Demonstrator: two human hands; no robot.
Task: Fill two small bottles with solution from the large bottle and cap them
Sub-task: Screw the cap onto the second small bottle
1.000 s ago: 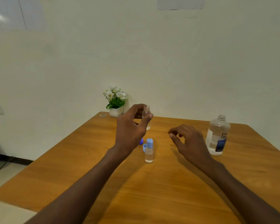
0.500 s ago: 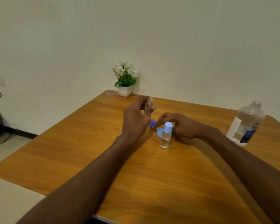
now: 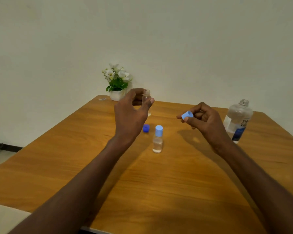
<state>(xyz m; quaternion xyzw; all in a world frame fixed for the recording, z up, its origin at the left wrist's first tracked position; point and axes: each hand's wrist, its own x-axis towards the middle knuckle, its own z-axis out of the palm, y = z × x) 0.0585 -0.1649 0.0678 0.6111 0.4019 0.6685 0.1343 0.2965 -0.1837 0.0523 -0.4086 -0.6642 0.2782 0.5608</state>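
My left hand (image 3: 131, 115) holds a small clear uncapped bottle (image 3: 146, 97) upright above the table, fingers and thumb curled round it. To its right, my right hand (image 3: 202, 119) pinches a light blue cap (image 3: 187, 115) in the air. Between the hands, a second small bottle (image 3: 157, 142) stands on the wooden table (image 3: 159, 183), capped in light blue and holding clear liquid. A dark blue cap (image 3: 146, 128) lies just left of it. The large clear bottle (image 3: 238, 120) with a blue label stands uncapped at the right.
A small white pot of white flowers (image 3: 116, 83) stands at the table's far edge against the wall. A tiny clear scrap (image 3: 102, 99) lies left of the pot. The table's near edge runs along the bottom left.
My right hand went down to the caps by the standing bottle, took the light blue cap and lifted it up to the right. My left hand kept the open bottle raised.
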